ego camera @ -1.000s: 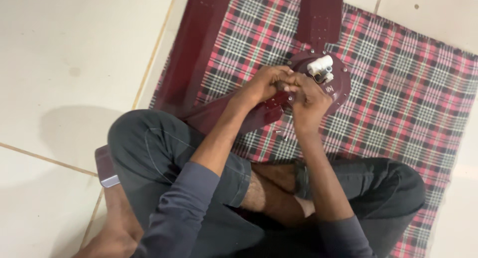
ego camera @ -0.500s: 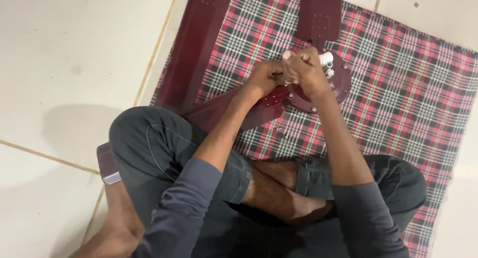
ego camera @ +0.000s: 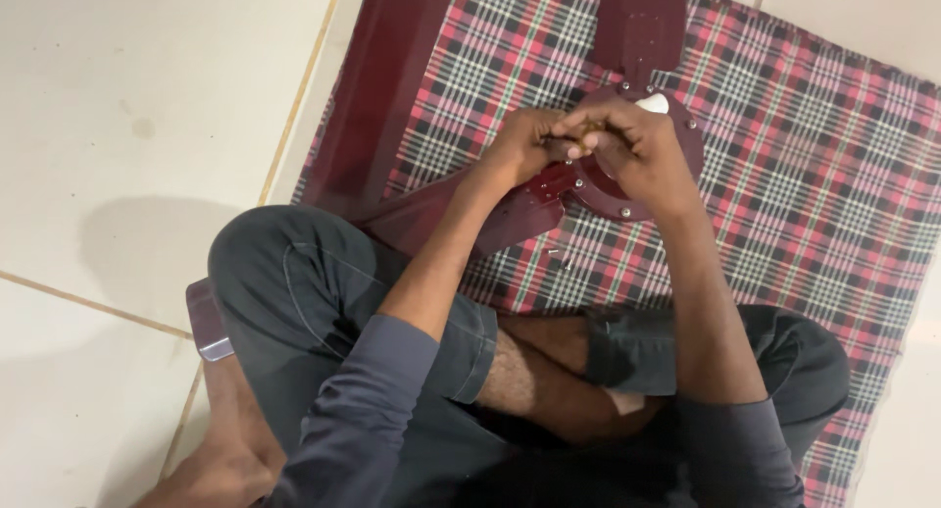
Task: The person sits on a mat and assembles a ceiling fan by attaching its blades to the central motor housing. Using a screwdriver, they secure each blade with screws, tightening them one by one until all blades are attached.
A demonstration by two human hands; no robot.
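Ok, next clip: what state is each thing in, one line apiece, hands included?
Dark maroon ceiling fan hub: lying flat on the cloth, partly covered by the hands.
Maroon fan blades: attached, spread flat outward from the hub.
Red-and-white plaid cloth: spread flat on the tiled floor.
Left hand: fingers curled at the hub.
Right hand: pinching something small, too hidden to identify.
Small screws: loose on the cloth.

Pale, glossy floor tiles (ego camera: 127, 106) with thin grout lines lie under a red plaid cloth (ego camera: 804, 175).

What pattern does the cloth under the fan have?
The cloth has a red, black and white plaid check, seen best in the head view.
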